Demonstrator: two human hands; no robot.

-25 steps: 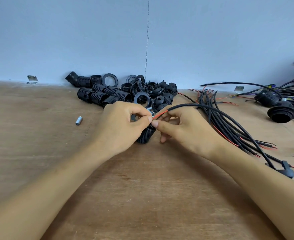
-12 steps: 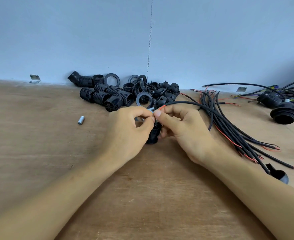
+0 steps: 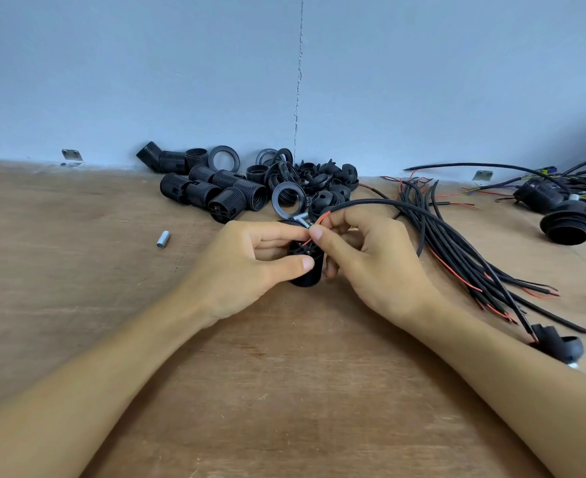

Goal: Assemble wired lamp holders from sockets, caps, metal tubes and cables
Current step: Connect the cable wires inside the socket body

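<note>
The black socket (image 3: pixel 306 273) is upright at the middle of the wooden table (image 3: pixel 284 391), my left hand (image 3: pixel 246 260) curled round it, while my right hand (image 3: pixel 371 257) pinches the red wire (image 3: pixel 323 217) of a black cable (image 3: pixel 371 202) beside the small metal tube (image 3: pixel 301 219) just above it. I judge I am feeding that wire into the socket's terminal, which next calls for a fine, steady push. Farther off lie spare sockets and rings (image 3: pixel 222 191), a loose tube (image 3: pixel 163 239) to the left and a cable bundle (image 3: pixel 457 243) to the right, against a pale blue wall (image 3: pixel 181 81).
</note>
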